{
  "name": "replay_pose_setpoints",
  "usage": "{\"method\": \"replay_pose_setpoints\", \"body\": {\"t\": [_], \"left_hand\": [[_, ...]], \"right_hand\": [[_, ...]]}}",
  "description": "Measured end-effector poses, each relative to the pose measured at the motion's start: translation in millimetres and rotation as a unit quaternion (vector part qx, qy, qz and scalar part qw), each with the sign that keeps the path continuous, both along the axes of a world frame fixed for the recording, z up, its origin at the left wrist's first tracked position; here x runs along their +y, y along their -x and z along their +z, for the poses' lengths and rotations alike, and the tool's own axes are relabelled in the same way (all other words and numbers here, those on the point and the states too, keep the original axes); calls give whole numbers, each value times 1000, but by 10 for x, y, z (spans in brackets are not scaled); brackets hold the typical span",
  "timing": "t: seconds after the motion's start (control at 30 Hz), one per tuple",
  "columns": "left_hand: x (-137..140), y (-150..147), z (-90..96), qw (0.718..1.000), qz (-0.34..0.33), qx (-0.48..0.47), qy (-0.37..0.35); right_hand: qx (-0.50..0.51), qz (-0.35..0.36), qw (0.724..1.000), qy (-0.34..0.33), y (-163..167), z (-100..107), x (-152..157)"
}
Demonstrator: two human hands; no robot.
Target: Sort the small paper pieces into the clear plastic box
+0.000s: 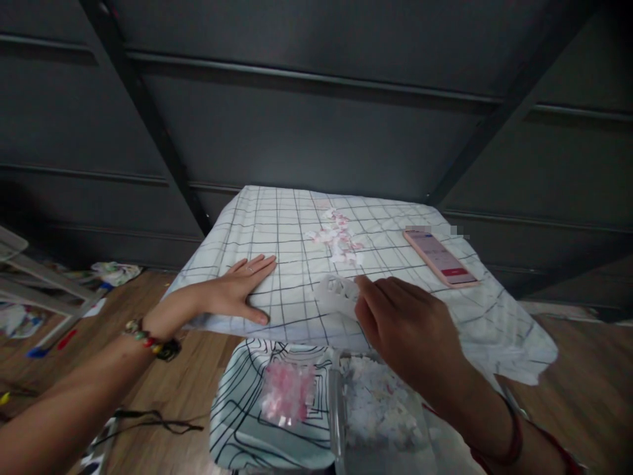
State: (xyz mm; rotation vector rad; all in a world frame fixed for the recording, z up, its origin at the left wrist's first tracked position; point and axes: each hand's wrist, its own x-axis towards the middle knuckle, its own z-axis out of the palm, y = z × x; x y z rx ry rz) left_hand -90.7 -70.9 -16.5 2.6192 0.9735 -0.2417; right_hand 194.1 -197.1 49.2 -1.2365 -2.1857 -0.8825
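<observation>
My left hand (242,284) lies flat on the white checked cloth (291,218), fingers spread, with nothing in it. My right hand (400,316) is closed, thumb and fingers pinching a small whitish, translucent piece (337,295) with darker marks, just above the cloth near its front edge. Its exact kind is too blurred to tell. Beyond it a loose pile of white and pink scraps (339,237) is spread over the middle of the cloth.
A phone (440,257) in a pink case lies right of the scraps. Below the front edge are a line-patterned cushion (237,409) bearing a clear packet of pink pieces (288,392), and a clear bin (337,415) of pale scraps (380,402). A dark panelled wall (297,125) stands behind.
</observation>
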Motion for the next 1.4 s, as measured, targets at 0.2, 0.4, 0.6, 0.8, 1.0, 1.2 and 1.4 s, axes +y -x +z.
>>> {"method": "replay_pose_setpoints", "body": {"t": [0.2,0.4,0.6,0.8,1.0,1.2,1.4], "left_hand": [[-32,13,-7,1000,10,-12,2],[-54,21,-6,1000,15,-25,1],[6,-17,18,998,14,-60,15],[274,-402,137,995,47,-87,7],[686,-986,167,996,62,-66,27],[899,-1246,135,997,22,-74,16],[899,-1263,66,992,-23,-121,-18]], "right_hand": [[42,90,994,48,258,29,-189],[43,129,988,69,294,43,-274],[21,94,995,15,34,153,-79],[-8,-21,1000,-10,-540,156,443],[-2,4,999,43,-1055,123,996],[21,37,997,62,-1192,8,1296],[44,47,997,43,-1272,-41,1569]]}}
